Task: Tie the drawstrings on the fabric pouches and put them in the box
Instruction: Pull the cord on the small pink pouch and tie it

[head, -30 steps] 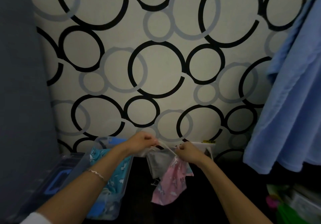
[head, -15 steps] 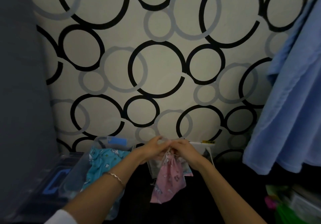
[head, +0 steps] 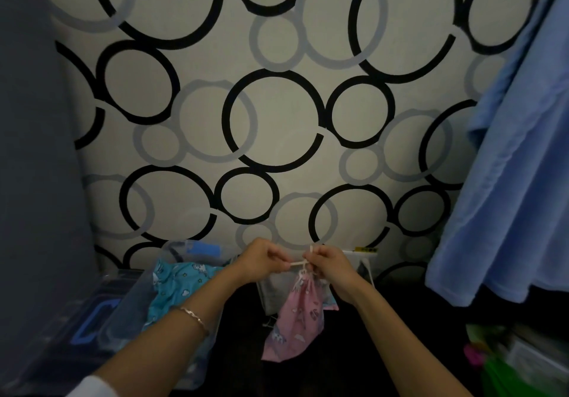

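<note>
Both my left hand (head: pixel 261 259) and right hand (head: pixel 331 262) pinch the pink pouch (head: pixel 297 316) drawstring (head: pixel 298 263); I'd pull evenly sideways so the knot snugs.

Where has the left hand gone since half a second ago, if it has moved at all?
Yes. The left hand has drawn left, towards the box, parting from the right hand and stretching the cord between them.

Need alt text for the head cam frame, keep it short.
A left hand and right hand pinch the white drawstring of a pink pouch, which hangs below them before a circle-patterned wall. A clear box holding a turquoise pouch stands at left; blue cloth hangs at right.
</note>
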The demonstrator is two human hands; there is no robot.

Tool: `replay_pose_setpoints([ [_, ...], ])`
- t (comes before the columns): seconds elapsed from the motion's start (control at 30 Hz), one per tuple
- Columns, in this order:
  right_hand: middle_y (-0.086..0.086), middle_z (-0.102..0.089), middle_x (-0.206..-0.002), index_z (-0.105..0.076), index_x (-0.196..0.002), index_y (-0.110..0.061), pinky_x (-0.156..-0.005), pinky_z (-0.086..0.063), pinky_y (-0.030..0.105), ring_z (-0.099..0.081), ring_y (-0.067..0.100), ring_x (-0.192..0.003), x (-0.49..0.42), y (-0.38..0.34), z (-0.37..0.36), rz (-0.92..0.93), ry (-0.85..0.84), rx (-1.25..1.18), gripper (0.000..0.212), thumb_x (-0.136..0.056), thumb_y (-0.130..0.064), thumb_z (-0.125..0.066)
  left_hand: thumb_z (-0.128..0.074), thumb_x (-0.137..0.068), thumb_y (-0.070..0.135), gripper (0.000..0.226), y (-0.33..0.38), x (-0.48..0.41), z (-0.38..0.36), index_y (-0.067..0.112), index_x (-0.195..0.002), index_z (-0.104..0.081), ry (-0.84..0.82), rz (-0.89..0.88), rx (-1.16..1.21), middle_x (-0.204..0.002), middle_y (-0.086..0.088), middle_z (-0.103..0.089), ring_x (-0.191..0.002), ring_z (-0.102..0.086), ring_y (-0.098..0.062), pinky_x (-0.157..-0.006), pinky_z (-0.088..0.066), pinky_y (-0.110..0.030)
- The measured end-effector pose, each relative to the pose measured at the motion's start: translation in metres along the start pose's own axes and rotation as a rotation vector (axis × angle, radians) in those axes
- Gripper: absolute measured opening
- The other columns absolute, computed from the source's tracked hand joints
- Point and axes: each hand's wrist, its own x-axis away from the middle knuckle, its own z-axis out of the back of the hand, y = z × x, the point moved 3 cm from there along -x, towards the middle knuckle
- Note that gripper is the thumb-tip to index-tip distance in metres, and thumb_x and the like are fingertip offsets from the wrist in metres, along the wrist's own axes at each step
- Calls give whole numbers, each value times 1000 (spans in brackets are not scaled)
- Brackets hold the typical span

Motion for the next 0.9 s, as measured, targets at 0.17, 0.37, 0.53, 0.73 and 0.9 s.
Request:
replay_pose_setpoints([
  [0.17, 2, -60, -62, -60, -74, -2, -60, -44, 12, -54, 2, -54, 3, 2, -11, 63, -3, 77, 23, -95, -8, -57, -63, -91, 20, 15, -2, -3, 6, 18, -99, -76, -195, 5, -533, -93, -4, -73, -81, -64, -12, -75, -50, -26],
  [0.37, 2, -66, -66, -63, -69, -8, -72, -50, 25, -62, 13, -68, -1, -5, -15, 90, -37, 122, 26, -94, -11, -59, -64, -84, 17, 22, 8, -3, -5, 17, -104, -74, -178, 40, -208, -103, -1, -72, -99, -65, -14, -88, -49, -26],
  [0.53, 12, -63, -72, -63, -73, -8, -73, -46, 39, -56, 22, -72, 0, -7, -8, 90, -37, 111, 22, -92, -19, -64, -76, -80, 25, 18, 12, -2, -7, 13, -94, -78, -101, -40, 52, -89, -8, -76, -84, -66, -9, -82, -51, -26],
  [0.73, 7, -65, -73, -56, -98, -12, -83, -54, 45, -64, 21, -75, 9, -4, -3, 33, -74, 7, 28, -80, -9, -77, -74, -83, 18, 11, 5, -4, -7, 11, -91, -77, -48, -28, 66, -80, -8, -71, -73, -59, -15, -69, -49, -27],
  [0.9, 3, -71, -81, -68, -92, -26, -72, -58, 34, -68, 13, -76, 14, -12, -5, 213, -50, 343, 19, -81, -12, -74, -71, -86, 22, 23, 6, -4, -7, -1, -91, -73, -102, 14, 32, -69, -5, -60, -61, -52, -8, -57, -44, -15],
])
